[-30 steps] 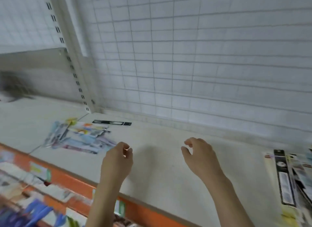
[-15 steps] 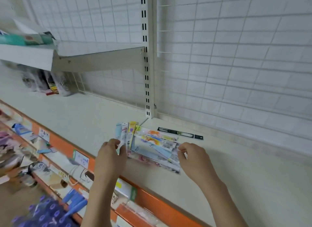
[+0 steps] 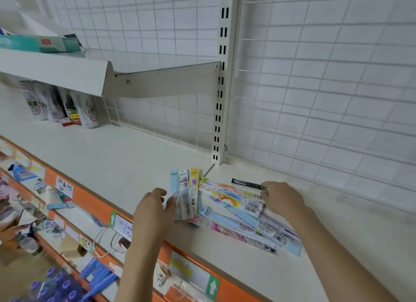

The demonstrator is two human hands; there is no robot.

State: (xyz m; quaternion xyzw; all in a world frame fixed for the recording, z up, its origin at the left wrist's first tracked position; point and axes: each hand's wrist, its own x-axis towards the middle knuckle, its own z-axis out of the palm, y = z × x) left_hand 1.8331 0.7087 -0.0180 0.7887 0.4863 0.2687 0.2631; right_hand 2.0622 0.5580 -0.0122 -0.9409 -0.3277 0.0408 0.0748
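Closing both hands further onto the pile of flat colourful plastic packets (image 3: pixel 236 211), lying centre frame on the cream metal shelf (image 3: pixel 112 166). Curling left hand (image 3: pixel 155 207) round its left-edge packets, thumb pinching. Laying right hand (image 3: pixel 283 200) over its upper right end, fingers hidden, so not telling pinch from press. Probably starting to gather it.

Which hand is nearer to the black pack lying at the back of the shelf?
Right. The right hand is at the right end of the black pack; the left hand sits at the left side of the colourful pile, farther away.
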